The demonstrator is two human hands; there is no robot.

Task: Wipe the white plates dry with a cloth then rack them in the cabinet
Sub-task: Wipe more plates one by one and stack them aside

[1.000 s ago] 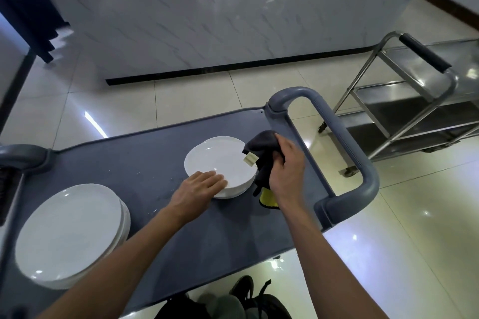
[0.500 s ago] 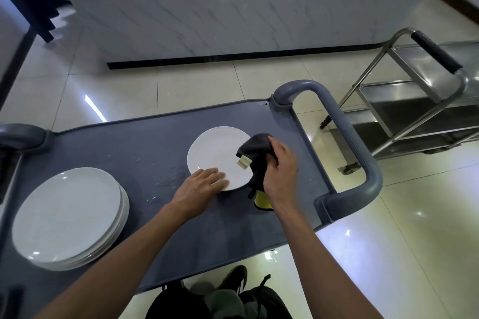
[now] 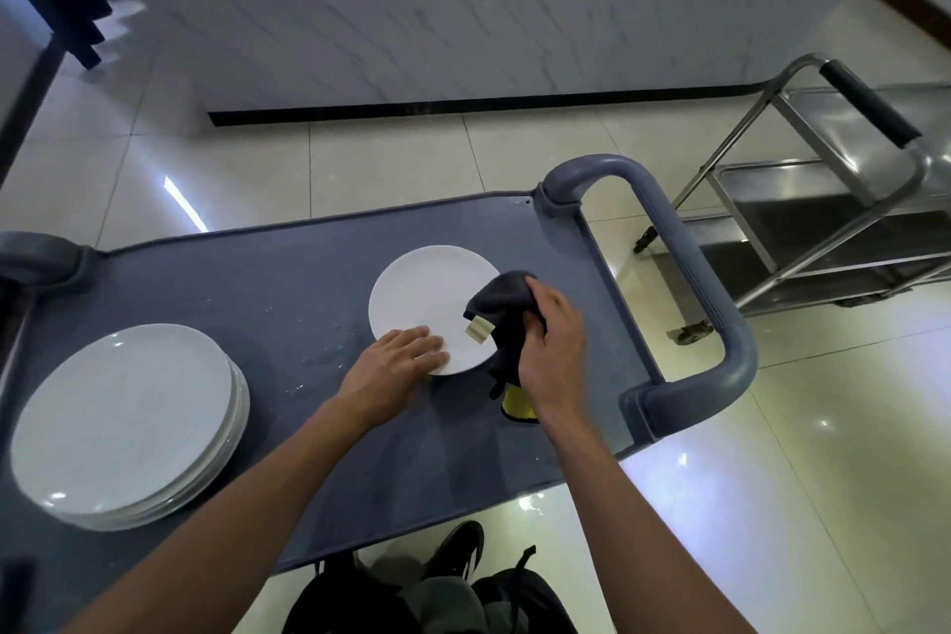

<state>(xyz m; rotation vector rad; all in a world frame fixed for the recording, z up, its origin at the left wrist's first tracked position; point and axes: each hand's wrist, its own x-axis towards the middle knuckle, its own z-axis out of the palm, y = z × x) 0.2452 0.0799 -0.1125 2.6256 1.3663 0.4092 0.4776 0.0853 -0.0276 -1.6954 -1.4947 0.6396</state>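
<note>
I see my left hand [image 3: 399, 360] lying flat, fingers straight, on the near rim of a smooth round white plate [image 3: 429, 301] mid-frame on the grey plastic cart top [image 3: 288, 283]. My right hand [image 3: 553, 348] grips a bunched dark cloth [image 3: 502, 306] against the plate's right edge; bare cart surface lies between it and the white plate stack [image 3: 123, 420] at lower left.

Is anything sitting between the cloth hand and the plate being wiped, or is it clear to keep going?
Nothing visible is in the way. The right hand grips the dark cloth, which already lies over the small plate's right edge, and the left hand rests on its near rim.
</note>
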